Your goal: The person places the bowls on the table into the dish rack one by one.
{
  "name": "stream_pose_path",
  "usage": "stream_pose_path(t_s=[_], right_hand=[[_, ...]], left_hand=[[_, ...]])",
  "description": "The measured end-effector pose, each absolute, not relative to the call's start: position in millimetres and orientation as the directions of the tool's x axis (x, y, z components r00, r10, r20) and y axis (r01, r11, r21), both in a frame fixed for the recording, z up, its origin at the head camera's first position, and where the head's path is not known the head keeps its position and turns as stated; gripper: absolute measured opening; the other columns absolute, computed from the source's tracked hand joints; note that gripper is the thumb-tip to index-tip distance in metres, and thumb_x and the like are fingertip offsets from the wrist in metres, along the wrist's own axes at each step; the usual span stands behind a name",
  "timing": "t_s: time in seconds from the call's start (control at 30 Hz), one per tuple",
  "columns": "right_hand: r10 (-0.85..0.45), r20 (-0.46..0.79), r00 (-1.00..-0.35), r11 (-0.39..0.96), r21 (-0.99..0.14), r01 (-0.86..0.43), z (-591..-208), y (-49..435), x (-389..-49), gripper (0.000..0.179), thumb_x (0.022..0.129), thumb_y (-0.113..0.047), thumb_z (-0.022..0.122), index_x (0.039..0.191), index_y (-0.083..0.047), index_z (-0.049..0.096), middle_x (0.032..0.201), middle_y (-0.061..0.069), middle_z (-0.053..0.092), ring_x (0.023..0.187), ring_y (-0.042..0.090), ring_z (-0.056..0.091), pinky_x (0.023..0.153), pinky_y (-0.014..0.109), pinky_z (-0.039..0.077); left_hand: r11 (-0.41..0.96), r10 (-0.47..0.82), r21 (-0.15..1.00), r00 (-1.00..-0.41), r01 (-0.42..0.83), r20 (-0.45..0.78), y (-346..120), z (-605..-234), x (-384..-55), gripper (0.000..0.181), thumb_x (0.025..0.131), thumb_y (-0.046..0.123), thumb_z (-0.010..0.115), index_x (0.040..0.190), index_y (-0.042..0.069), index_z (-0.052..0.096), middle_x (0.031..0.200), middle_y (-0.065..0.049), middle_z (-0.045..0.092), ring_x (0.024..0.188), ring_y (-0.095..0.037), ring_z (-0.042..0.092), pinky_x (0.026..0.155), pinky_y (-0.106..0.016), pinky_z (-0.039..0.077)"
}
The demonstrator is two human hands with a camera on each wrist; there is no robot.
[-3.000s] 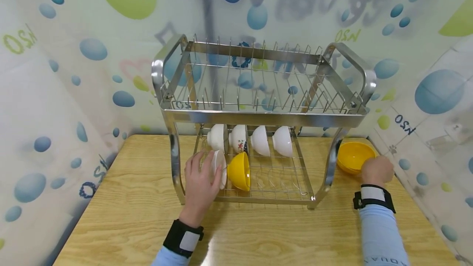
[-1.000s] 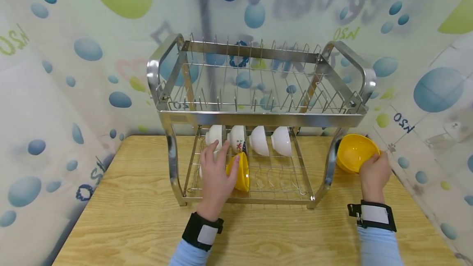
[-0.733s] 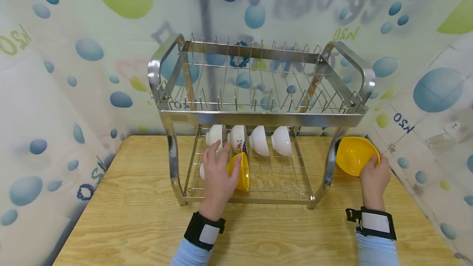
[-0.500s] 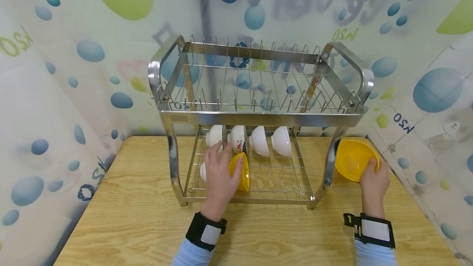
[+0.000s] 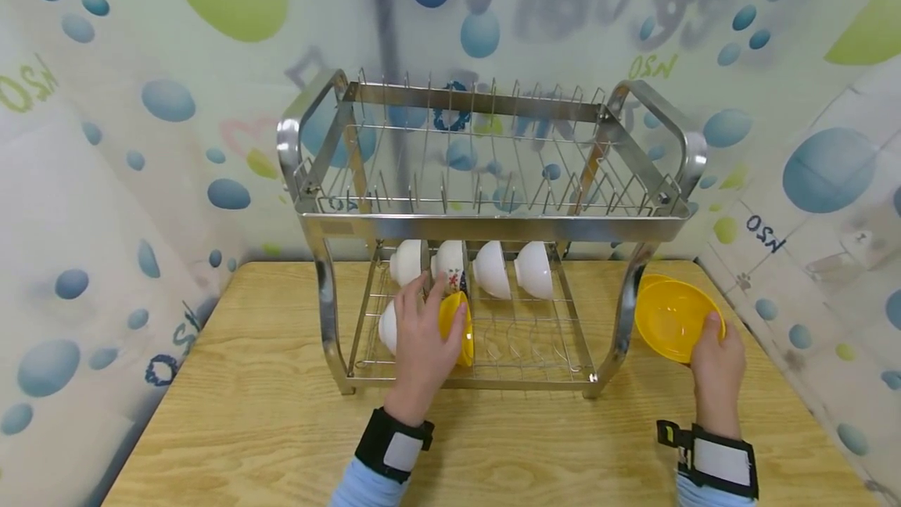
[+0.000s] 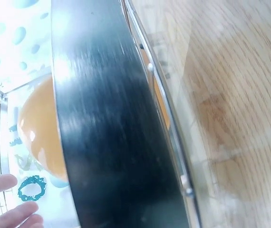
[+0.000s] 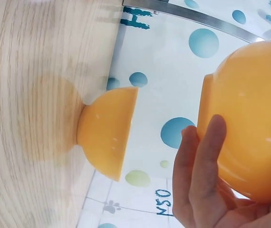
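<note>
My right hand (image 5: 718, 366) grips the rim of a yellow bowl (image 5: 672, 321), thumb inside and fingers under its outer side. A second yellow bowl (image 7: 107, 133) stands upright on the table behind it in the right wrist view; the head view shows only its far rim. My left hand (image 5: 422, 350) is over the lower tier of the dish rack, fingers spread and relaxed beside a yellow bowl (image 5: 449, 314) tilted on its side. In the left wrist view its fingers (image 6: 12, 216) show apart from that bowl. Left of the hand sits a white bowl (image 5: 387, 327), partly hidden.
The two-tier metal dish rack (image 5: 493, 227) stands mid-table, its upper tier all bare wire dividers. Several white bowls (image 5: 533, 270) line the lower tier's back row, one with a flower print (image 5: 450, 266). Wood tabletop (image 5: 535, 444) runs along the front; patterned walls close in behind and at the sides.
My right hand has drawn one yellow bowl off the other, toward me. My left hand has let go of the white bowl and shifted right to the racked yellow bowl.
</note>
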State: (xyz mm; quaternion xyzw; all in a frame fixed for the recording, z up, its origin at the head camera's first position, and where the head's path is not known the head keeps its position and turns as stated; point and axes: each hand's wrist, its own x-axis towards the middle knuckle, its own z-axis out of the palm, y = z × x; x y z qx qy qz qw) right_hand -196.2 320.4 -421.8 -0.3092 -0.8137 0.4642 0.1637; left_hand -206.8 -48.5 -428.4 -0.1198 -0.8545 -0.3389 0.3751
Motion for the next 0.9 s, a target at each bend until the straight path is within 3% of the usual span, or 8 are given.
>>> stream_pose_path(t_s=[0.23,0.47,0.67,0.9], right_hand=[[0.652,-0.024,-0.758,0.395,-0.842,0.367,-413.7,321.1,-188.7,0.067,0.101,-0.045,0.018,0.139,0.007,0.037,0.123,0.026,0.048,0.084,0.021,0.045,0.057,0.013,0.034],[0.595,-0.091,-0.798,0.383,-0.841,0.382,-403.5,321.5,-180.2,0.075,0.099,-0.054,0.017,0.141,0.006,0.035,0.102,0.018,0.053,0.063,0.003,0.047,0.052,0.016,0.044],[0.449,-0.154,-0.880,0.367,-0.867,0.339,-395.2,324.1,-170.3,0.079,0.097,-0.058,0.016,0.138,0.008,0.033,0.077,-0.006,0.054,0.061,0.003,0.055,0.055,0.021,0.052],[0.213,-0.121,-0.970,0.374,-0.907,0.195,-389.0,328.9,-161.6,0.076,0.097,-0.057,0.014,0.135,0.008,0.027,0.079,-0.014,0.054,0.067,0.006,0.059,0.060,0.025,0.056]], left_hand=[[0.713,-0.024,0.514,-0.715,0.478,0.699,-43.4,-428.4,-204.0,0.044,0.089,0.027,0.064,0.127,0.005,0.057,0.134,-0.020,0.045,0.123,-0.035,0.041,0.094,-0.049,0.047],[0.687,-0.022,0.526,-0.710,0.501,0.704,-38.7,-429.2,-202.7,0.043,0.089,0.026,0.065,0.127,0.005,0.058,0.131,-0.017,0.049,0.120,-0.034,0.043,0.096,-0.048,0.044],[0.661,-0.030,0.521,-0.675,0.540,0.737,-35.8,-429.0,-201.9,0.040,0.088,0.025,0.065,0.122,0.004,0.060,0.128,-0.017,0.051,0.114,-0.035,0.045,0.096,-0.049,0.038],[0.623,-0.043,0.557,-0.687,0.549,0.725,-32.8,-425.8,-198.5,0.038,0.089,0.025,0.064,0.120,0.004,0.062,0.128,-0.017,0.052,0.115,-0.032,0.045,0.091,-0.044,0.039]])
